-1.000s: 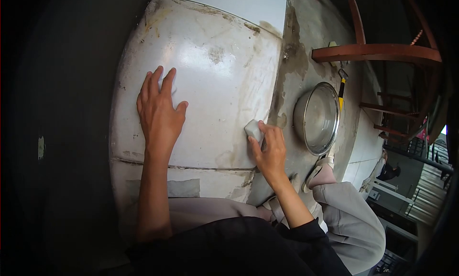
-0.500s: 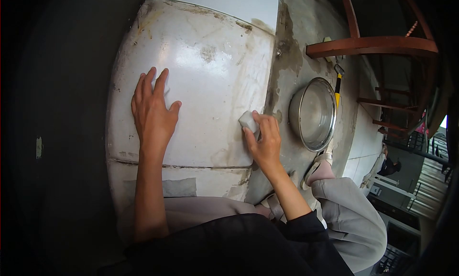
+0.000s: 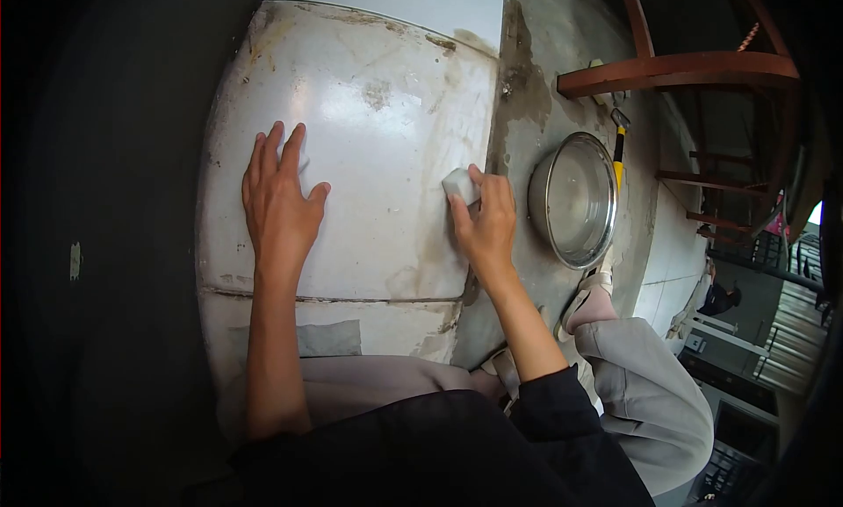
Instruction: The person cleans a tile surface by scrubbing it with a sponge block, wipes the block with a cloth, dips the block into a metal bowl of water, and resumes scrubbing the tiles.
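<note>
My right hand (image 3: 489,226) grips a small light grey block (image 3: 461,186), pinched between thumb and fingers. The block rests against the right-hand edge of a stained white tile (image 3: 369,156), where brown marks run along the border. I cannot make out the block's material. Over on the left, my left hand (image 3: 283,186) lies on the same tile with its fingers spread and nothing visibly held. Below the tile's lower joint lies a grey rectangular piece (image 3: 329,338), partly behind my left forearm.
To the right, a metal basin (image 3: 546,195) holding clear liquid stands on the grey floor beside my foot. Behind it lies a yellow-and-black handled tool (image 3: 620,151). A reddish-brown wooden frame (image 3: 680,71) juts in at upper right. A dark surface (image 3: 105,200) borders the tile's left.
My right hand has slid the grey block up along the tile's right-hand edge. My left hand stays flat in the same place. The view has shifted slightly.
</note>
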`<state>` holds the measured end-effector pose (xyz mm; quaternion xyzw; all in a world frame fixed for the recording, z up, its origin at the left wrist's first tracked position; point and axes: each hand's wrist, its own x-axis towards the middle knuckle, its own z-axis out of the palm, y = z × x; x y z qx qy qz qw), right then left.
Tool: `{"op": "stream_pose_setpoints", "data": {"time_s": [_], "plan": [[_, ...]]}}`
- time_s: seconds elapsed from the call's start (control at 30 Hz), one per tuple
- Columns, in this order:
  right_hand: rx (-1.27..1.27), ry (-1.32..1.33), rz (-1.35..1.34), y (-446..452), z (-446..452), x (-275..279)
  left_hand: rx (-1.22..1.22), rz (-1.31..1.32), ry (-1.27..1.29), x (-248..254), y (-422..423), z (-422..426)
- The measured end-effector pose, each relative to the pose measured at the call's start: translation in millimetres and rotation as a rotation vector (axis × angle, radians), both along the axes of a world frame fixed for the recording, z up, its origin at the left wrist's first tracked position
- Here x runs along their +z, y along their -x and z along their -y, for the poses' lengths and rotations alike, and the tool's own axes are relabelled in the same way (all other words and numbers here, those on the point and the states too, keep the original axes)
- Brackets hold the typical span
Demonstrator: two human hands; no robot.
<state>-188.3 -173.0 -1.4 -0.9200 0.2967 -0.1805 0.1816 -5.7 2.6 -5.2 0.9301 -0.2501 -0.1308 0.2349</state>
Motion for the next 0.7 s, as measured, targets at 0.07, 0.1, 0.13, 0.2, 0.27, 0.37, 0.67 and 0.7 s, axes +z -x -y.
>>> {"op": "stream_pose_setpoints", "data": {"time_s": [0.07,0.1,0.13,0.2,0.27,0.37,0.67,0.7], "plan": [[-0.107,-0.025,-0.018,-28,23,2,-0.006,0.008,0.015,-1,-1,0],[-0.107,-0.053,-0.035,-25,21,5,-0.009,0.005,0.017,-1,0,0],[-0.109,-0.078,-0.049,-17,15,7,-0.012,0.003,0.020,-1,1,0],[-0.062,-0.100,-0.055,6,-7,10,-0.006,0.006,0.040,1,-4,3],[0.028,-0.112,-0.062,44,-42,10,0.004,-0.011,0.052,-1,-3,3],[0.074,0.020,0.017,32,-33,4,0.004,0.018,0.070,-1,-3,1],[0.043,-0.033,-0.046,29,-32,10,0.002,0.018,0.081,3,-2,2],[0.063,-0.052,-0.064,40,-47,12,0.010,0.019,0.088,2,-3,2]]}}
